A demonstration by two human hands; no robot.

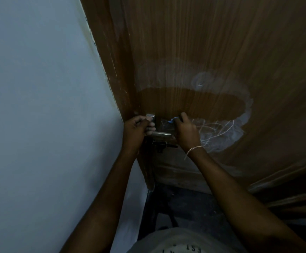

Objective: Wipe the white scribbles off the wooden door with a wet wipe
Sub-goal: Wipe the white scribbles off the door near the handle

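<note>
Right hand pinches a crumpled white-and-blue wet wipe against the brown wooden door, white chalky scribbles just beside it at 3 o'clock; left hand is clenched on the metal door handle.

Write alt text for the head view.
A person's right hand presses a wet wipe to a wooden door beside white scribbles; a darker wiped patch lies above. The left hand grips the metal door handle.
</note>
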